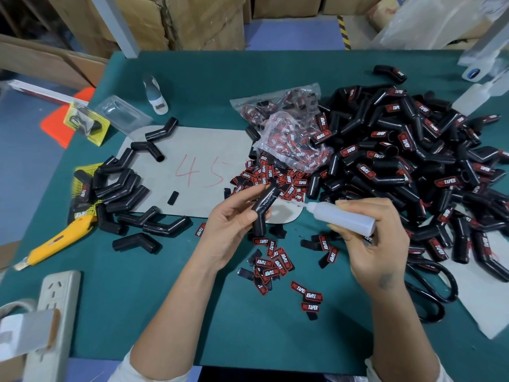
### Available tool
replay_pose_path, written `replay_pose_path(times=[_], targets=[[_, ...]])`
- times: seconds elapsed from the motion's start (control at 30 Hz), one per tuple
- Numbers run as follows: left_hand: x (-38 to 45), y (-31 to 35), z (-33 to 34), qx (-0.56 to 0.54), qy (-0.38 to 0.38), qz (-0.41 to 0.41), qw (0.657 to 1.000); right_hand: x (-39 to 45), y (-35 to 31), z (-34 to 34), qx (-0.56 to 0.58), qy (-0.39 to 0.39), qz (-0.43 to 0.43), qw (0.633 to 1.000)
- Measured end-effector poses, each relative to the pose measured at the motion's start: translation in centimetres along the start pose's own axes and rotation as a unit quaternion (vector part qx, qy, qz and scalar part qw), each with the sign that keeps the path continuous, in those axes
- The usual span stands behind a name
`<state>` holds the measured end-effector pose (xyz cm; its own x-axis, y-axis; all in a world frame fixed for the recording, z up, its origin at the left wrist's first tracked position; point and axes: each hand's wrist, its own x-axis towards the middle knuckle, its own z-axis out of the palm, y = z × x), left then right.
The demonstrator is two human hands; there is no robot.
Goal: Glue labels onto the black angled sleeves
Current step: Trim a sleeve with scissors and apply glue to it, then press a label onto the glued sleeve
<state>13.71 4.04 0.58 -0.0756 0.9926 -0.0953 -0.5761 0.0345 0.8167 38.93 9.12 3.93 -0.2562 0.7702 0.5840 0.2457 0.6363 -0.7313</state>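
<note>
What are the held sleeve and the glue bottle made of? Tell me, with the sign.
Held sleeve: likely rubber or soft plastic, glossy black; highlights run along its bend. Glue bottle: probably soft plastic, translucent matte white, with a narrow nozzle.

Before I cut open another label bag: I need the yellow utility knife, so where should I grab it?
Grip the yellow utility knife around its broad yellow handle, coming from above. It lies flat and diagonal, blade end pointing toward the table's near-left edge, so stay on the upper-right half.
</note>
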Motion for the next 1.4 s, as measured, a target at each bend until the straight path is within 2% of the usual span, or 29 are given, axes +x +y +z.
replay_pose_path(times=[0.87,0.97,1.1,1.17,1.27,1.4], targets=[[0.2,-0.1,-0.3,0.024,0.005,0.006,1.000,0.3,-0.4,-0.2,0.008,0.015,0.011,1.000],[0.2,-0.1,-0.5,0.014,0.027,0.003,1.000,0.6,-0.3,-0.3,0.052,0.025,0.061,0.996],[0.3,0.1,-1.0,0.041,0.070,0.021,0.997,0.6,0.6,0.5,0.106,0.010,0.188,0.976],[0.3,0.2,-1.1,0.059,0.087,0.027,0.994,0.4,1.4,1.3,0.075,-0.032,0.222,0.972],[0.3,0.4,-1.0,0.080,0.100,0.044,0.991,0.2,2.0,2.5,-0.024,-0.097,0.214,0.972],[0.2,0.3,-1.1,0.107,0.106,0.051,0.987,-0.3,2.3,3.5,-0.125,-0.120,0.232,0.957]])
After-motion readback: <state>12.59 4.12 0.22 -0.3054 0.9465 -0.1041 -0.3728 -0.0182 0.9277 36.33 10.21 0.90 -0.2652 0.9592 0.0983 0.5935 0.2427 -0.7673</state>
